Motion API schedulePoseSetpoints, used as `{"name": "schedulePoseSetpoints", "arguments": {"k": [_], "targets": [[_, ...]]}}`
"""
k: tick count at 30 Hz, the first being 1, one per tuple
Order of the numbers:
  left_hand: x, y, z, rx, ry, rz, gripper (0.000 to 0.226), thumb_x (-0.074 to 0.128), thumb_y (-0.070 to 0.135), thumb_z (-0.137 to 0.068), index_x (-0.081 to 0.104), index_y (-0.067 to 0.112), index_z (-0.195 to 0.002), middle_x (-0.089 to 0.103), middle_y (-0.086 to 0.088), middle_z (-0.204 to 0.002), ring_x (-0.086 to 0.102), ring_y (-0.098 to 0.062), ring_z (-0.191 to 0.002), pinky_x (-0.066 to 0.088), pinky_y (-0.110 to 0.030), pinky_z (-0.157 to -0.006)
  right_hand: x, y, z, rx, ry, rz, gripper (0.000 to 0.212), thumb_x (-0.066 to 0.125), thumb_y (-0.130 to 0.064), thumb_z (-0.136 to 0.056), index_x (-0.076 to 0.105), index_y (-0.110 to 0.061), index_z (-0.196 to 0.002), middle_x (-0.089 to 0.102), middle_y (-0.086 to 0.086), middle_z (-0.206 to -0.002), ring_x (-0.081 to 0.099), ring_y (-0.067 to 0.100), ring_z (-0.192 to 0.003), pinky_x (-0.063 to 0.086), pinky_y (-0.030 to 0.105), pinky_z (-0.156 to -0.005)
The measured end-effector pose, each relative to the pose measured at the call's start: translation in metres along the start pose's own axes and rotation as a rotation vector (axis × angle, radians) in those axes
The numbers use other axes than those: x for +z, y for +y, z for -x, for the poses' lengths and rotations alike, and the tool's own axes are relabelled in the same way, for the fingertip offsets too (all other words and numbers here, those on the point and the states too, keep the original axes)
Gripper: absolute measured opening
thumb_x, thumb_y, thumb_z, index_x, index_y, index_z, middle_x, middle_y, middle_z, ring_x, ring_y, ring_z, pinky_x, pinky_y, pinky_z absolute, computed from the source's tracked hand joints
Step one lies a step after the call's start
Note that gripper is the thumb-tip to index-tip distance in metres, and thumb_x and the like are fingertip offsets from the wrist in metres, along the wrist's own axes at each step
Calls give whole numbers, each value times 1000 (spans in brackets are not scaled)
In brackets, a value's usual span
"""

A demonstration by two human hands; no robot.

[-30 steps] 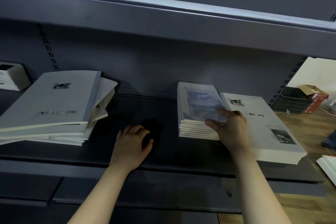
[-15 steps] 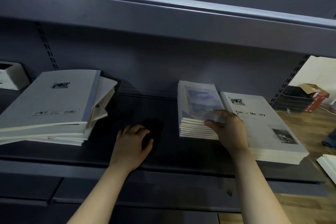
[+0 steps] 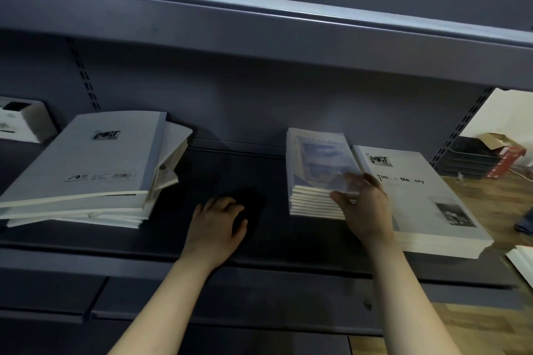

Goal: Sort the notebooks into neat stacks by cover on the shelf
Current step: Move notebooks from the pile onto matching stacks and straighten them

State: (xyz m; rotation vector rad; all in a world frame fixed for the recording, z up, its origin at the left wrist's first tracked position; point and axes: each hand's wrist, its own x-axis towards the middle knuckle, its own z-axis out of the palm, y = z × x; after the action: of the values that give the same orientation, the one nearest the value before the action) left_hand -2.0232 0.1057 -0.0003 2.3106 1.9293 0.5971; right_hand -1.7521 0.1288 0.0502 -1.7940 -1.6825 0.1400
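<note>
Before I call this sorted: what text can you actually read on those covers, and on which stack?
"Tim" then "Me ory": top cover of the right stack; the letters between are washed out.
Logo above that title: blurred.
Logo and label strip on the left stack: too small to read.
Middle stack, pinched by the right hand: header line blurred.
White box: print unreadable.

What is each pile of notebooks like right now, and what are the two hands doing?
left pile: messy, notebooks splayed and crooked, top one tilted.
small stack: neat, near corner pinched.
big stack: flat and tidy, beside the small stack.
left hand: resting on the shelf, holding nothing.
right hand: fingers on top of the small stack, thumb at its front edge.
cardboard box: on the floor, flaps open.
</note>
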Motion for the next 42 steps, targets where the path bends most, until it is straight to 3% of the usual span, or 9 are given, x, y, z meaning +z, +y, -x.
{"name": "schedulePoseSetpoints", "arguments": {"k": [4,7,10,14,20,25,31,37,42], "targets": [[-17,-1,6,82,73,20,35,58,28,-89,63,20,-122,57,0,-128,51,-23,-118,38,-37,-100,10,-10,17,46,19,31,48,64,-16,-90,53,-13,-136,41,15,-149,17,32,-147,17,48,-119],[-39,-8,7,128,192,-10,30,68,19,-82,68,13,-112,64,-5,-117,58,-29,-110,47,-41,-92,22,-25,37,-50,163,78,38,68,-7,-84,65,-12,-121,42,17,-147,11,39,-146,6,52,-119],[-65,-19,6,126,298,-16,31,70,17,-80,69,12,-110,65,-7,-116,61,-31,-106,50,-44,-89,32,-43,51,-169,233,-54,30,70,5,-78,71,-7,-105,53,18,-137,30,39,-141,27,58,-113],[-95,-43,8,51,398,-100,31,64,22,-81,69,12,-111,65,-9,-115,57,-33,-110,43,-45,-91,46,-67,53,-244,178,-143,28,70,5,-77,71,-7,-102,60,14,-124,54,32,-119,41,33,-100],[-117,-86,11,-355,148,-215,72,57,53,-81,35,20,-141,39,-11,-145,27,-38,-135,25,-52,-106,63,-92,55,-231,137,-129,27,69,4,-79,71,-6,-103,61,15,-124,51,33,-124,42,40,-103],[-112,-95,15,-349,81,-317,87,50,64,-79,24,14,-145,28,-13,-151,22,-36,-138,22,-52,-110,78,-109,61,-265,58,-116,27,68,1,-81,71,-7,-107,62,11,-122,59,29,-112,42,28,-94],[-120,-96,13,-306,146,-326,70,44,64,-81,45,15,-130,51,-9,-131,43,-33,-122,35,-47,-101,103,-113,62,-152,-300,50,37,53,-24,-95,59,-17,-131,49,2,-142,45,19,-130,36,28,-107],[-129,-100,13,-151,245,-349,38,54,46,-87,59,16,-110,66,-9,-98,64,-30,-83,43,-33,-61,113,-109,64,-198,-247,102,33,54,-21,-94,65,-16,-124,58,2,-132,48,21,-124,36,30,-106],[-137,-104,9,-181,233,-411,31,50,29,-93,52,21,-123,53,-6,-111,63,-31,-80,36,-31,-57,116,-106,71,-223,-167,52,29,59,-16,-91,68,-12,-119,62,5,-124,53,25,-118,41,35,-102]]}}
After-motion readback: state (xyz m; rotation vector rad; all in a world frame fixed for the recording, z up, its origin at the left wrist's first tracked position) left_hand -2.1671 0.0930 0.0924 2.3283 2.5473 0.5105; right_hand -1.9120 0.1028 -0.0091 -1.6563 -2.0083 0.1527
